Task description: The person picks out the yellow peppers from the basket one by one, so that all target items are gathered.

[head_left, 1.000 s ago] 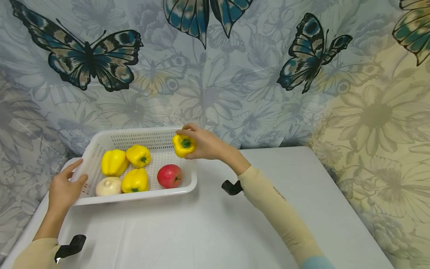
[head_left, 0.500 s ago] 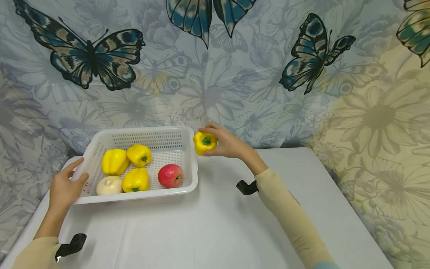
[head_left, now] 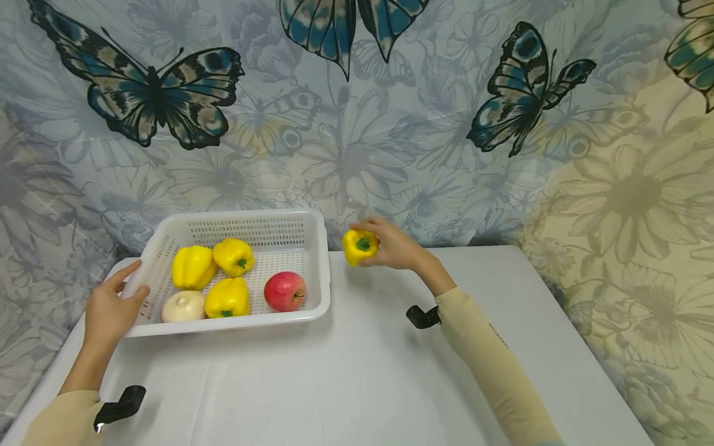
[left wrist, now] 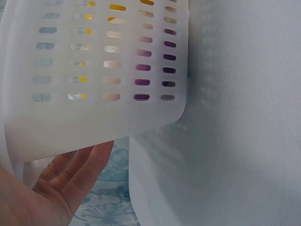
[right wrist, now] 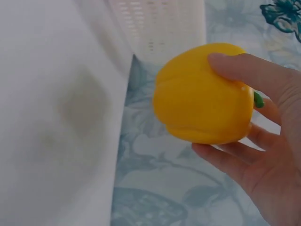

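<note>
Yellow pepper [head_left: 359,247] held outside the white basket [head_left: 262,319]

Taking the basket's middle as the clock's centre in the head view, the pepper is beyond the rim near 3 o'clock, apart from it. The right hand [head_left: 396,245] grips it, thumb on one side and fingers on the other, the green stem in view. The left hand [head_left: 110,313] holds the basket's end between 8 and 9 o'clock, thumb at the rim. Inside lie an apple [head_left: 285,291] near 4, an onion [head_left: 184,306] at 8, and three more yellow peppers [head_left: 193,267], at 9, 12 and 6.

The step in hand looks like carrying one pepper beside the basket while the left hand steadies it. How high the pepper hangs is hard to judge, since it overlaps the far edge of the table [head_left: 357,371]. Setting it down would call for drawing it toward 4 o'clock, where more tabletop lies, lowering it gently, and loosening the fingers only once it bears. Its rounded sides could let it roll, so a moment's steadying seems wise.
</note>
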A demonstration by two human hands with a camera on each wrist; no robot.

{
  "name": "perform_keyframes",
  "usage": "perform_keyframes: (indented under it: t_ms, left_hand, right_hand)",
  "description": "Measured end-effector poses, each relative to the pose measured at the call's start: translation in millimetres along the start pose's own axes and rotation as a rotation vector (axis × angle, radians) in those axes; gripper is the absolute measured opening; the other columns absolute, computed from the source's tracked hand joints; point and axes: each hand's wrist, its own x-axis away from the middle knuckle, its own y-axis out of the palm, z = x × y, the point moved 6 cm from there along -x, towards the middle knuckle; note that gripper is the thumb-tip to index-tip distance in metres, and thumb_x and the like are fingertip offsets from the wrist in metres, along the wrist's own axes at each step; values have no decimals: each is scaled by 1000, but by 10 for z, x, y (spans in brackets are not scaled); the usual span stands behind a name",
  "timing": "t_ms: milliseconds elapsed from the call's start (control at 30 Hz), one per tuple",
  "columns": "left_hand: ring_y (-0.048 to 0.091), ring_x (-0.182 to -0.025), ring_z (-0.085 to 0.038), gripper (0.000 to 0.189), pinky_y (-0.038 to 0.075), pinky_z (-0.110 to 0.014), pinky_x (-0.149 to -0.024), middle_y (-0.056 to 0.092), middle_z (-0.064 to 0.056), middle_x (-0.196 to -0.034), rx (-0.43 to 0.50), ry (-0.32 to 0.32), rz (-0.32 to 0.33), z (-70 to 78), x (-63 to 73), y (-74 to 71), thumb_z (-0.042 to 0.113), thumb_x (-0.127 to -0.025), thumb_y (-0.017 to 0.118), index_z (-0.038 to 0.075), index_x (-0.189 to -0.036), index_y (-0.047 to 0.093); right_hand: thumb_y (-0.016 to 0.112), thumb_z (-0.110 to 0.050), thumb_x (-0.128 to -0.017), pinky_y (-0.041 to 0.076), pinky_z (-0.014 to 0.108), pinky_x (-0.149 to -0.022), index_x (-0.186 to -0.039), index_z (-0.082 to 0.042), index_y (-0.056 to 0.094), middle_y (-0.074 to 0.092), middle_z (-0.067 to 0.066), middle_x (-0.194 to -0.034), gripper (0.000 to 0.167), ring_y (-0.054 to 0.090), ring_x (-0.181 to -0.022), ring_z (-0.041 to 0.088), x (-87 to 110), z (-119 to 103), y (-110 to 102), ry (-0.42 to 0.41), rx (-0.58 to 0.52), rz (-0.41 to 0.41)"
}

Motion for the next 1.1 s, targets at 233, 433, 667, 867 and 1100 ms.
perform_keyframes:
  t_ms: [233,433,667,867,1100]
  left_hand:
    - [53,-103,-52,57,44,-39,-65,48,-41,-128,-3,-3,3,2,0,5,10,-96,53,6,-150,37]
    - [53,-101,-51,56,42,-32,-62,48,-41,-127,0,-2,9,14,10,-3,9,-96,53,5,-150,38]
    - [53,-101,-50,56,41,-33,-63,48,-41,-127,2,-10,3,22,22,3,10,-96,53,6,-150,37]
    - [53,-102,-50,56,41,-32,-62,48,-41,-127,6,-6,0,13,16,3,10,-96,53,6,-150,37]
    - [53,-102,-50,56,39,-27,-61,48,-40,-128,19,-11,6,-1,5,-3,11,-96,53,6,-150,37]
  right_hand:
    - [86,-16,-73,41,49,-103,-139,0,51,50,18,-136,77,49,-121,32,26,191,121,32,-27,-5]
    - [85,-12,-73,41,45,-103,-137,2,53,52,17,-130,74,50,-118,30,30,302,237,50,-47,-27]
    - [85,-15,-74,39,46,-105,-139,1,51,51,18,-132,75,50,-120,31,34,424,355,70,-25,-63]
    - [86,-16,-73,37,49,-106,-139,0,51,52,17,-131,76,50,-121,33,45,497,400,64,-32,-76]
    - [85,-14,-75,35,52,-106,-141,-1,48,48,17,-139,77,44,-128,34,64,564,410,78,-104,-86]
